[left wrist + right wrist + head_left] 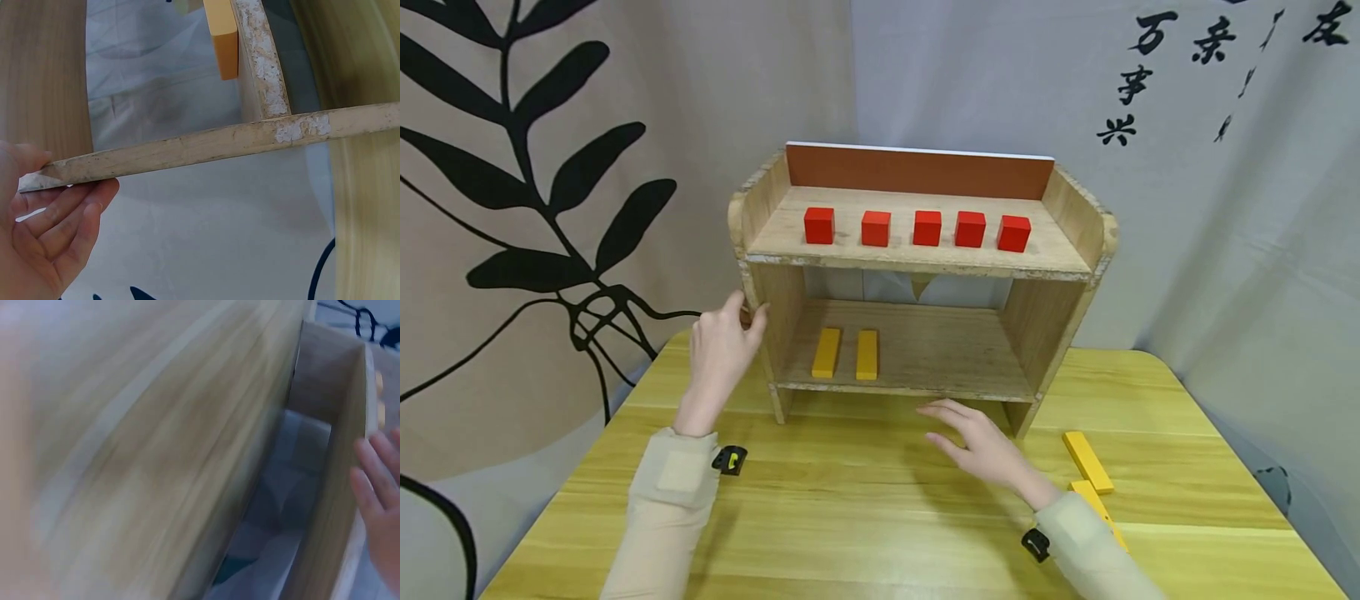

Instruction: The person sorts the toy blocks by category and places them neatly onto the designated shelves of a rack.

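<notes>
A yellow wood table [820, 508] holds up a wooden shelf [925, 268]. On the shelf's top board [865, 197], five red blocks [927, 228] sit in a row, with gaps between them. On the shelf's bottom board [940, 350], two long yellow blocks [826, 353] lie side by side, near its left wall. Two more yellow blocks [1087, 462] lie on the table, past the shelf's right side. One is partly hidden.

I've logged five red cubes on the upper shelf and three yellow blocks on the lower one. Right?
Not three: the head view shows two yellow blocks on the lower shelf. The five red cubes on the upper shelf are correct.
</notes>
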Demonstrator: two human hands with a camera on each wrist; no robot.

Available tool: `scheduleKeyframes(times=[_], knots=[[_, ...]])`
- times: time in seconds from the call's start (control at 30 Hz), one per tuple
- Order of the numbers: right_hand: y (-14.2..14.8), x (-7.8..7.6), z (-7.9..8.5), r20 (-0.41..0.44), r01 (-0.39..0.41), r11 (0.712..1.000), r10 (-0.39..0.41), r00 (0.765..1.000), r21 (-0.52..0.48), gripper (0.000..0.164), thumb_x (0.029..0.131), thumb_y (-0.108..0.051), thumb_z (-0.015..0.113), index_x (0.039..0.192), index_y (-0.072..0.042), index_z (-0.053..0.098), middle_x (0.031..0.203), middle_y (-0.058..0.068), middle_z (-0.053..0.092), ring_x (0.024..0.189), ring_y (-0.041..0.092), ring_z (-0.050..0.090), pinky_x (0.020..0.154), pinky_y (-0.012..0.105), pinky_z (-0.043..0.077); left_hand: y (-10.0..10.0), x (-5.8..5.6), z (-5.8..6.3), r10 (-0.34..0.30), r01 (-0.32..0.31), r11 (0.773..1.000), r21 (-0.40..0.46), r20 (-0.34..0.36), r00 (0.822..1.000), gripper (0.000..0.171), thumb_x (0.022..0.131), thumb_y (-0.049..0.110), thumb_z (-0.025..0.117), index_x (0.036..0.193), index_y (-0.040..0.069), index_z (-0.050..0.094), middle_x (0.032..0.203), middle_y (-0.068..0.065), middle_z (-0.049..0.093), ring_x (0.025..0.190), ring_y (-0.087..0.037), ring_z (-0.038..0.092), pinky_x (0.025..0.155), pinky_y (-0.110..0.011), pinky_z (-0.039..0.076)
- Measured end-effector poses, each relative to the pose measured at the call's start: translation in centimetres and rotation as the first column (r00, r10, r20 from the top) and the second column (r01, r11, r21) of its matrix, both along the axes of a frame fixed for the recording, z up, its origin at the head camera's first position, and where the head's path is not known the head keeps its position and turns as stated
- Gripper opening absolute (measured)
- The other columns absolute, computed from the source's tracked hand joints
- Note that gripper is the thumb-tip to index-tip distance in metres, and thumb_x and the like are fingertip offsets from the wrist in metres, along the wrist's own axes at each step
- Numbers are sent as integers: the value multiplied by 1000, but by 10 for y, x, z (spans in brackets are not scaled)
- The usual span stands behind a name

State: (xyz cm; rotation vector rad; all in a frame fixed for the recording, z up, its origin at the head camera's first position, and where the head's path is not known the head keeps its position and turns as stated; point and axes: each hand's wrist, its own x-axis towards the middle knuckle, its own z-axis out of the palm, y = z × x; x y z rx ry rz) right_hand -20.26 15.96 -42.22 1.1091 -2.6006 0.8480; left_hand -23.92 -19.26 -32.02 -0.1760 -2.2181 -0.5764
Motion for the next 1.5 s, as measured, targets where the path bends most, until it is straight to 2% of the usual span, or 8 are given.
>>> scheduleKeyframes(times=[0.1, 0.17, 0.37, 0.63, 0.9, 1.07, 1.33, 1.5], knots=[[21, -1, -2, 139, -33, 999, 37, 990, -27, 34, 96, -26, 56, 127, -12, 59, 126, 4, 63, 116, 21, 60, 96, 41, 49, 0, 0, 0, 1, -1, 1000, 1, 3, 1000, 28, 91, 19, 61, 75, -2, 55, 60, -19, 63, 40, -29, 49, 39, -33, 33], [37, -3, -4, 222, -70, 997, 75, 972, -30, 34, 96, -26, 55, 126, -9, 59, 122, 6, 66, 112, 20, 62, 93, 42, 49, 0, 0, 0, 0, 0, 1000, 3, 8, 1000, 28, 91, 19, 61, 75, -2, 55, 59, -19, 62, 40, -29, 49, 39, -33, 33], [79, -5, -7, 456, -151, 988, 149, 877, -34, 40, 96, -25, 55, 128, -1, 55, 116, 13, 67, 105, 21, 64, 91, 39, 50, 0, 1, 0, 2, -2, 1000, 3, 14, 1000, 27, 91, 19, 61, 75, -2, 55, 60, -19, 63, 40, -29, 50, 39, -35, 34], [124, -1, -16, 577, -253, 958, 283, 767, -134, 43, 91, -13, 63, 124, 12, 52, 110, 27, 65, 101, 27, 66, 87, 28, 53, 0, 0, 1, -3, 3, 1000, -4, 12, 1000, 28, 91, 19, 60, 76, -3, 55, 60, -20, 63, 41, -30, 51, 39, -35, 35], [149, 9, -18, 656, -260, 961, 259, 709, -98, 36, 85, -14, 68, 113, 7, 61, 103, 23, 67, 93, 17, 66, 82, 28, 53, 0, 0, 1, -3, 3, 1000, -8, 5, 1000, 28, 91, 20, 61, 74, -2, 54, 58, -19, 62, 39, -29, 49, 39, -34, 33], [156, 15, -19, 664, -262, 962, 243, 707, -74, 36, 81, -18, 72, 110, 2, 63, 102, 18, 67, 95, 10, 64, 83, 26, 52, 0, 1, 1, -4, 4, 1000, -9, 12, 1000, 28, 91, 20, 61, 75, -2, 54, 58, -19, 62, 40, -29, 50, 39, -33, 33], [161, 21, -19, 637, -280, 960, 230, 735, -24, 37, 74, -13, 73, 109, -8, 62, 106, 10, 64, 99, 7, 59, 87, 23, 47, 0, 1, 1, -4, 4, 1000, -5, 10, 1000, 28, 91, 19, 60, 75, -2, 55, 59, -19, 62, 40, -29, 50, 39, -34, 34], [159, 21, -21, 610, -288, 957, 244, 754, -28, 32, 77, -14, 73, 107, -8, 62, 104, 9, 62, 96, 5, 58, 86, 22, 48, 0, 1, 1, 0, 0, 1000, -4, 9, 1000, 28, 91, 19, 61, 75, -2, 54, 58, -19, 62, 40, -30, 50, 39, -34, 33]])
